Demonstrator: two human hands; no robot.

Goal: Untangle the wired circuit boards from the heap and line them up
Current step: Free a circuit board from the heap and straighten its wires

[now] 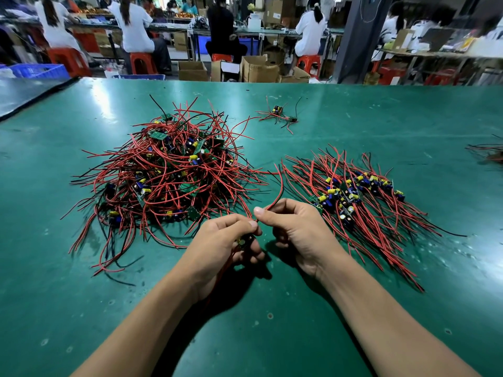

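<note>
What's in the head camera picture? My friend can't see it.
A left hand holds a wired circuit board while the right hand pinches its red wire, over a green table. A tangled heap lies left, a lined-up row right.

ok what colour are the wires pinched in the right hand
Red and black: the wires rising from the right hand, clearest in the head view.

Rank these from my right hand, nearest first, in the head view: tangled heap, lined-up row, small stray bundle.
1. Lined-up row, just right of the right hand.
2. Tangled heap, left, beyond the left hand.
3. Small stray bundle, far across the table.
</note>
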